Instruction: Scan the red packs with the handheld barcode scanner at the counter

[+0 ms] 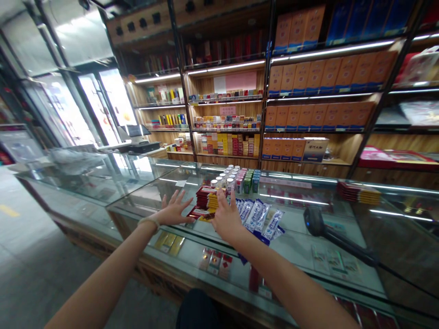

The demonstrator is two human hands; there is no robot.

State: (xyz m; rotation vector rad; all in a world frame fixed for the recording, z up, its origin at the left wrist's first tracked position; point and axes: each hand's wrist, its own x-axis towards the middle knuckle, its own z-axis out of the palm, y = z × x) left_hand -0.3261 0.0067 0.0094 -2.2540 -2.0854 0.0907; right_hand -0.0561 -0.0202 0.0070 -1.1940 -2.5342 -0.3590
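Note:
My left hand (pixel 174 209) hovers over the glass counter (pixel 298 224) with its fingers spread, just left of a stack of red and yellow packs (pixel 206 201). It holds nothing. My right hand (pixel 225 216) reaches to the right side of that stack, its fingers extended against the packs, with the thumb side hidden. A row of blue and white sachets (pixel 258 215) lies fanned out just right of my right hand. Small white-capped bottles (pixel 227 177) stand behind the stack.
A black barcode scanner (pixel 317 222) lies on the counter to the right, its cable trailing off. Another stack of red and yellow packs (pixel 358 193) sits farther right. Shelves of orange boxes (pixel 318 116) fill the back wall. A till screen (pixel 137 131) stands at the left.

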